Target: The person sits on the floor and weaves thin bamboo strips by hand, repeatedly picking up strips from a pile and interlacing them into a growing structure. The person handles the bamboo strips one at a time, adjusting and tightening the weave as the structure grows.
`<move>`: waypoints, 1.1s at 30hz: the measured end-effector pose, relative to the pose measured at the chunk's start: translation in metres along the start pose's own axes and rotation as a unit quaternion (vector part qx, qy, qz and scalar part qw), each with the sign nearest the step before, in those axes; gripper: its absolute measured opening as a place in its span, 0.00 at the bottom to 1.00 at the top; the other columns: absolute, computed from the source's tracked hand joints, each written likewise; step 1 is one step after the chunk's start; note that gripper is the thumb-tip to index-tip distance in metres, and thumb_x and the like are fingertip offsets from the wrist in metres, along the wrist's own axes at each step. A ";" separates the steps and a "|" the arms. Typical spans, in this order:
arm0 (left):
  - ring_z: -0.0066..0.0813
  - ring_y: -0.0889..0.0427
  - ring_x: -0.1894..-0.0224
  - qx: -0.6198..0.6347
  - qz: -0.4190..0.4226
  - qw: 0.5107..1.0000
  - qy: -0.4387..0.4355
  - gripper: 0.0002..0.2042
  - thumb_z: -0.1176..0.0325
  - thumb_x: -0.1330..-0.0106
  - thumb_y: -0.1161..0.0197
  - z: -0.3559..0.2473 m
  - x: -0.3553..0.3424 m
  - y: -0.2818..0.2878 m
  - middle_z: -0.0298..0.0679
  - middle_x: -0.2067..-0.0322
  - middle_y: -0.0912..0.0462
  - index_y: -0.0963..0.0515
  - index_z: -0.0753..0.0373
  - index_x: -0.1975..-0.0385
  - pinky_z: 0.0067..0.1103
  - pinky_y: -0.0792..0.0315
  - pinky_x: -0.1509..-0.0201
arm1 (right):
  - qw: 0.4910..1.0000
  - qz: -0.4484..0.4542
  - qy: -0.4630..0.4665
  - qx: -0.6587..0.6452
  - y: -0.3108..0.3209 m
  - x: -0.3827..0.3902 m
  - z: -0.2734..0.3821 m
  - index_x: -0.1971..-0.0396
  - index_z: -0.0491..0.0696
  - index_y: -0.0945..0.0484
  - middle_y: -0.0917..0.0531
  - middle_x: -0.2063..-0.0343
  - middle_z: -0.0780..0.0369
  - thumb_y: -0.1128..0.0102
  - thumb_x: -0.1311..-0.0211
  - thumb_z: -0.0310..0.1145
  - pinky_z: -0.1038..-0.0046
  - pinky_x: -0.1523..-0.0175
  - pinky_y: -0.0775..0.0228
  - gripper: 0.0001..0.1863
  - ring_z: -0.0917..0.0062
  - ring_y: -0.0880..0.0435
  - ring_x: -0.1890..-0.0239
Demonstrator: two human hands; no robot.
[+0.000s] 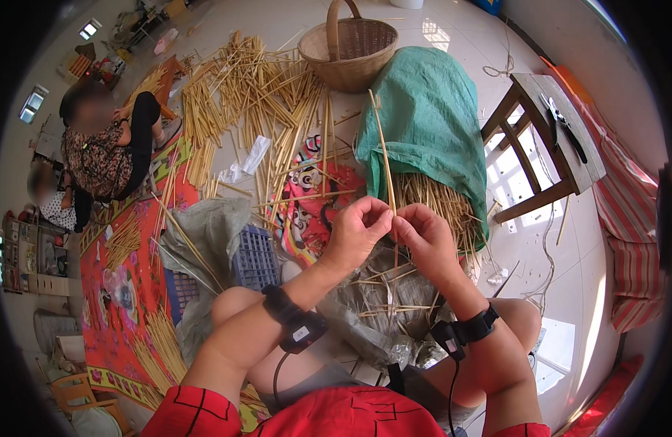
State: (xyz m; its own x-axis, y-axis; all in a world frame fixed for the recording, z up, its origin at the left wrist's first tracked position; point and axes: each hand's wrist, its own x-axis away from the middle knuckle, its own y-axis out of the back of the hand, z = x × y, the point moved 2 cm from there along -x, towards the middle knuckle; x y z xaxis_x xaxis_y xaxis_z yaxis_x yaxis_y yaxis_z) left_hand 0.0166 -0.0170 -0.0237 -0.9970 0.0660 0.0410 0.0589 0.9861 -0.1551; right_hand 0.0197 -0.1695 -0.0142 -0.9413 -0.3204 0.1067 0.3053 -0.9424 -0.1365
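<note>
Both hands, left hand (356,231) and right hand (423,237), pinch one upright straw stalk (383,156) between fingertips, with cut stalks (256,95) already strewn beyond them and a covered bundle (431,200) just behind, seemingly unworked.

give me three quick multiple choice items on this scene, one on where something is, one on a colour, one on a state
1. Where is the wicker basket?
A. on the wooden stool
B. on the floor beyond the green cloth
C. on the person's lap

2. What colour is the cloth over the bundle of stalks?
A. green
B. white
C. black

3. How is the single thin stalk held?
A. lying loose on the floor
B. in the left hand alone
C. pinched by both hands, pointing up

Answers:
1. B, it stands on the floor at the top of the view.
2. A, the cover is plainly green.
3. C, the left hand and right hand meet at its lower end.
</note>
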 end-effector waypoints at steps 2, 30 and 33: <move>0.15 0.24 0.71 -0.048 -0.005 0.999 -0.024 0.04 0.74 0.39 0.38 -0.002 -0.002 0.001 0.31 0.73 0.21 0.25 0.66 0.69 0.15 0.28 0.65 | 0.997 -0.005 0.036 0.072 -0.002 0.001 0.003 0.64 0.41 0.26 0.22 0.74 0.69 0.43 0.35 0.29 0.85 0.65 0.33 0.06 0.89 0.26 0.71; 0.19 0.23 0.72 -0.262 0.104 0.959 -0.006 0.10 0.69 0.40 0.35 -0.003 0.009 -0.003 0.33 0.72 0.22 0.27 0.64 0.64 0.19 0.28 0.69 | 0.987 -0.118 0.046 0.095 0.036 -0.001 0.020 0.68 0.41 0.20 0.22 0.78 0.72 0.37 0.40 0.28 0.87 0.70 0.37 0.06 0.92 0.29 0.75; 0.14 0.25 0.71 -0.114 0.059 0.992 -0.015 0.10 0.70 0.37 0.36 -0.011 0.002 0.000 0.30 0.70 0.22 0.26 0.66 0.61 0.14 0.29 0.66 | 0.993 -0.072 0.018 0.087 0.021 0.003 0.009 0.68 0.41 0.20 0.22 0.78 0.71 0.37 0.40 0.27 0.86 0.70 0.36 0.05 0.91 0.28 0.75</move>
State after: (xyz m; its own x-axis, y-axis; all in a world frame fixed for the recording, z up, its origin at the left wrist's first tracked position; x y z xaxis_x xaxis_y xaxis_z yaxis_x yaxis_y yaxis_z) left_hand 0.0154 -0.0156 -0.0128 -0.9835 0.1808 0.0061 0.1808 0.9810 0.0707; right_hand 0.0251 -0.1912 -0.0075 -0.9805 -0.1808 0.0771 0.1848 -0.9815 0.0494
